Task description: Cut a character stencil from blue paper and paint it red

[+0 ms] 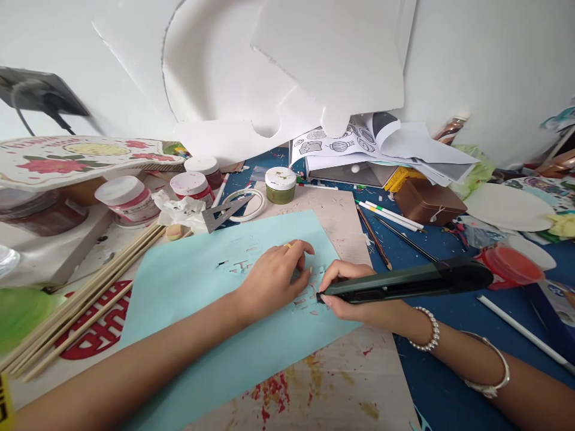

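Note:
A light blue sheet of paper (pixel 188 299) with several small cut-out shapes lies on a paint-stained board (pixel 287 395). On the sheet's right half rests my left hand (pixel 274 278), its fingers curled loosely near the cut-outs and no object visible in it. Just to its right, my right hand (pixel 350 293) grips a dark green utility knife (pixel 404 282) between thumb and fingers. The knife's front end is down at the cut-outs, and its blade tip is too small to make out.
Paint jars (pixel 281 185), a tape roll (pixel 254 206) and a grey set square (pixel 220 215) stand behind the sheet. Wooden sticks (pixel 90 293) lie left. Pens (pixel 390 216), a brown box (pixel 429 202) and a red paint tub (pixel 510 266) are at the right.

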Available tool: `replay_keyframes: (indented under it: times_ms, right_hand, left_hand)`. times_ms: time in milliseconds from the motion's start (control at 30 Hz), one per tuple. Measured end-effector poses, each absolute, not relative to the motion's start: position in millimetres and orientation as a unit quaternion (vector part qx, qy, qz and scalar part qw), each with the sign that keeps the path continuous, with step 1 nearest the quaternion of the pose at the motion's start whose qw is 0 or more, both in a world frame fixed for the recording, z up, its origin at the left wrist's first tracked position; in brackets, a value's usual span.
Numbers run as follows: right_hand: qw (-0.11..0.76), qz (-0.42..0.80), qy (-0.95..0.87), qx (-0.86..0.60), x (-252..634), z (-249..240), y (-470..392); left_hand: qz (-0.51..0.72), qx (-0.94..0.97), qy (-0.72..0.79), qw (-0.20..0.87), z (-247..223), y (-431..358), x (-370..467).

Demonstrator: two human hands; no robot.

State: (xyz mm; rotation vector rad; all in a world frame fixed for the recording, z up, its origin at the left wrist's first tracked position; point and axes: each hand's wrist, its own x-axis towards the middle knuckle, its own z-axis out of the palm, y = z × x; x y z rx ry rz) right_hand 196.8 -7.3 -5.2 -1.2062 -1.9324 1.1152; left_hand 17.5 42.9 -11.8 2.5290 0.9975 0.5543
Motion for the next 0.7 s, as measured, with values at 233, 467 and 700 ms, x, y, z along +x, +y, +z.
replay_keyframes:
  times_ms: [233,467,700]
  right_hand:
    - [0.296,0.418,-0.732,-0.448,197.6,-4.5,-7.4]
    - [0.299,0.421,-0.725,-0.455,196.1,-3.6,-7.6]
    - [0.304,0.417,-0.717,-0.469,193.6,-3.0,-10.3]
  left_hand:
    - [0.189,0.895,0.357,0.189,-10.0,43.0,17.7]
    - [0.188,0.894,0.358,0.192,-10.2,43.5,17.9]
    - [0.189,0.895,0.357,0.192,-11.6,44.1,17.8]
